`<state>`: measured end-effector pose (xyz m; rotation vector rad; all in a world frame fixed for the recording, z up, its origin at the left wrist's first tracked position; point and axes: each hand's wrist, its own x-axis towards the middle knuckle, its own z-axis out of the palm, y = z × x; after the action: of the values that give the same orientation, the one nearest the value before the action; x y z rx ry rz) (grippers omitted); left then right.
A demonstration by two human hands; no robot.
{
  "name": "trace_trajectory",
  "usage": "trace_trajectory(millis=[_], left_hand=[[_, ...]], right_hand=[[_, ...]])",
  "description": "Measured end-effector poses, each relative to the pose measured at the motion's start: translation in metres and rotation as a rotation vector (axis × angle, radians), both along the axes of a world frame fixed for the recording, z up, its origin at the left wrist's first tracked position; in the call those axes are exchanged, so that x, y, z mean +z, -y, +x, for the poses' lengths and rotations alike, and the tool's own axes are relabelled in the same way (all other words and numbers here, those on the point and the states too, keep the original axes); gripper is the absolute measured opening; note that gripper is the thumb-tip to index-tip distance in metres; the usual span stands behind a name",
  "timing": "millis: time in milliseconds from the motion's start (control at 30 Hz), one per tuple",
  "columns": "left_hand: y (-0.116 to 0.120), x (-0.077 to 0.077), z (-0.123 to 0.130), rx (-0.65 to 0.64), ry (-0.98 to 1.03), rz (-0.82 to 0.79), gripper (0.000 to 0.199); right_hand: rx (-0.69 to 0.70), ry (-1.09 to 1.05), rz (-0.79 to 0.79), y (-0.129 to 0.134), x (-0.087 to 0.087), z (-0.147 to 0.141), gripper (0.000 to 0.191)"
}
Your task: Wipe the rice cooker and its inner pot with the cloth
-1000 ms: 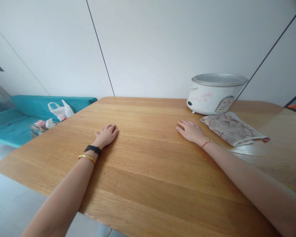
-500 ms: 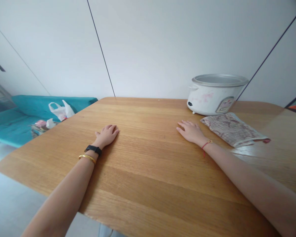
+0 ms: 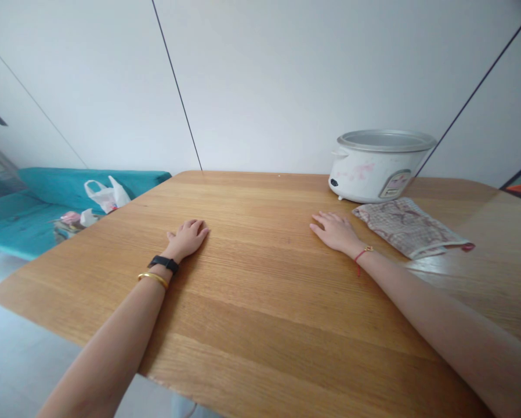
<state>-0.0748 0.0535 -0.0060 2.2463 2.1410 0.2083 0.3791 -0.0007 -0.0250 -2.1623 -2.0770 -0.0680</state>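
Wooden table (image 3: 252,313) bears left hand (image 3: 187,239), right hand (image 3: 336,232); one rice cooker (image 3: 377,168), one cloth (image 3: 411,227).

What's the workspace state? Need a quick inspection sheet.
Surface: light oak wooden tabletop, glare toward the right edge.
Things: round white rice cooker with silver rim; checked pinkish fabric cloth lying beside it.
Clutter: white plastic carrier bag on the teal upholstered sofa.
Hands: left hand flat on the wood, empty; right hand flat, empty, fingers nearest the rice cooker and cloth.
Cables: nothing seen.
Surroundings: white panelled wall behind the table; pale floor at left.
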Motion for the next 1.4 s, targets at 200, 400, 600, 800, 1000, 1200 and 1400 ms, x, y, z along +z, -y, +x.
trace_trajectory(millis=[200, 400, 600, 800, 1000, 1200, 1400], left_hand=[[0.0007, 0.0001, 0.0007, 0.007, -0.016, 0.002, 0.059], [-0.0005, -0.0001, -0.0005, 0.002, -0.005, -0.016, 0.061], [-0.0014, -0.0012, -0.0012, -0.002, 0.009, -0.009, 0.061], [0.0012, 0.0017, 0.0011, -0.001, 0.031, -0.025, 0.060], [0.0021, 0.0026, 0.0023, 0.007, 0.013, -0.019, 0.059], [0.0007, 0.0006, 0.0008, 0.000, 0.014, -0.012, 0.060], [-0.0002, 0.0004, 0.0002, 0.000, 0.023, -0.014, 0.061]], right_hand=[[0.002, 0.006, 0.007, -0.0010, -0.0017, 0.0009, 0.054], [0.006, 0.001, 0.005, -0.0020, -0.0030, 0.0024, 0.055], [0.011, -0.010, 0.009, -0.0025, -0.0038, 0.0035, 0.054], [0.006, -0.020, 0.010, -0.0026, -0.0046, 0.0037, 0.055], [0.013, -0.020, -0.002, -0.0033, -0.0042, 0.0047, 0.056], [0.015, -0.012, 0.012, -0.0029, -0.0045, 0.0044, 0.055], [0.011, -0.011, 0.011, -0.0036, -0.0056, 0.0047, 0.055]])
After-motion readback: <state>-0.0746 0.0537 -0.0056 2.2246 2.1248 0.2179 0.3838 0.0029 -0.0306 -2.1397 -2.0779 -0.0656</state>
